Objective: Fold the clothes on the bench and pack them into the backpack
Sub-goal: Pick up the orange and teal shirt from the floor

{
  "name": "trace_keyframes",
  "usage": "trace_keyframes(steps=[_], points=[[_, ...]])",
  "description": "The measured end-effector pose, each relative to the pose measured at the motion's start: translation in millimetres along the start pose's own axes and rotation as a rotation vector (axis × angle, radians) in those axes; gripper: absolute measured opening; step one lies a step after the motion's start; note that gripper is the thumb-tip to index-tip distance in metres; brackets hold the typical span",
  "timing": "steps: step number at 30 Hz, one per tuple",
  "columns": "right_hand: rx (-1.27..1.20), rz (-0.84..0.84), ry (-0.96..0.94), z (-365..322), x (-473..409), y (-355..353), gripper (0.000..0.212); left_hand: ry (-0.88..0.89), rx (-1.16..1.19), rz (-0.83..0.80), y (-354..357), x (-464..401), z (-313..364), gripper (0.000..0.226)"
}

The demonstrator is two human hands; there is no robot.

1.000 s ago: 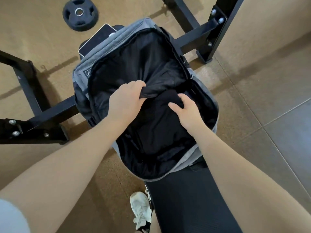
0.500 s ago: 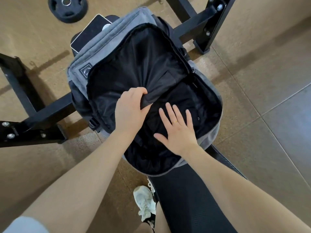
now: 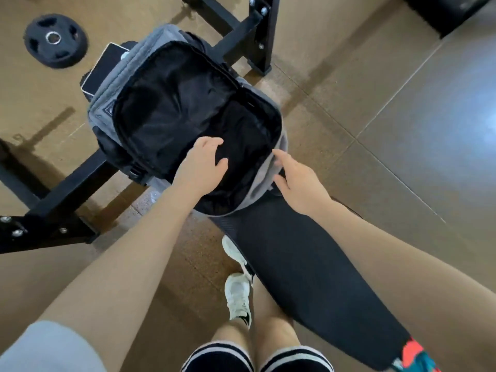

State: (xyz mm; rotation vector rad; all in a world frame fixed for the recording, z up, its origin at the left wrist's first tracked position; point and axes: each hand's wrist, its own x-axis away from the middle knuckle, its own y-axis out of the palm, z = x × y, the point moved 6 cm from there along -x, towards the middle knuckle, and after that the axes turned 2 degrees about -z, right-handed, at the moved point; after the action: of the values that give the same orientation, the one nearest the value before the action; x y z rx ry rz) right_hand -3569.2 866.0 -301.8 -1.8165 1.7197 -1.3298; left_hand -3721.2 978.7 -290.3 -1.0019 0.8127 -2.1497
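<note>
Tan floor [image 3: 53, 116]: weight plate [image 3: 55, 40] | backpack [image 3: 107, 108] unzipped on bench [image 3: 308, 264] | left hand [image 3: 201, 165] grip released inside | right hand [image 3: 300, 181] released

The person wears a pale grey short sleeve [image 3: 51, 347] on the left arm, black shorts [image 3: 257, 358] with white-striped hems, white sneakers [image 3: 237, 296] and black socks.

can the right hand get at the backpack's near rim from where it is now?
Probably yes. The right hand hangs open just beside the backpack, by its grey near rim, with nothing between them. The left hand rests inside on the black lining, clear of that edge.
</note>
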Motion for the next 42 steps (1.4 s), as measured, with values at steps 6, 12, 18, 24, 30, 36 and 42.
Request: trace_keyframes(steps=[6, 12, 18, 24, 30, 36, 42], points=[[-0.149, -0.067, 0.337, 67.5, 134.1, 2.8, 0.064, 0.061, -0.012, -0.291, 76.0, 59.7, 66.1, 0.033], [-0.235, 0.045, 0.621, 147.3, 271.4, 12.5, 0.059, 0.256, -0.085, -0.532, 172.8, 127.4, 168.9, 0.033], [-0.316, 0.232, 0.886, 241.1, 402.0, 39.3, 0.044, 0.439, -0.222, -0.718, 291.1, 195.7, 266.7, 0.033], [-0.477, 0.245, 1.044, 358.2, 506.8, 105.3, 0.032, 0.464, -0.326, -0.782, 429.1, 244.3, 339.8, 0.035], [-0.719, 0.29, 1.206, 479.0, 571.7, 181.3, 0.03, 0.495, -0.433, -0.825, 576.6, 254.6, 375.5, 0.033], [-0.763, 0.365, 1.096, 540.3, 541.5, 220.6, 0.042, 0.494, -0.456, -0.743, 636.6, 235.2, 368.7, 0.033], [-0.564, 0.421, 0.97, 559.0, 489.3, 218.5, 0.048, 0.439, -0.351, -0.642, 639.2, 212.3, 348.3, 0.031]])
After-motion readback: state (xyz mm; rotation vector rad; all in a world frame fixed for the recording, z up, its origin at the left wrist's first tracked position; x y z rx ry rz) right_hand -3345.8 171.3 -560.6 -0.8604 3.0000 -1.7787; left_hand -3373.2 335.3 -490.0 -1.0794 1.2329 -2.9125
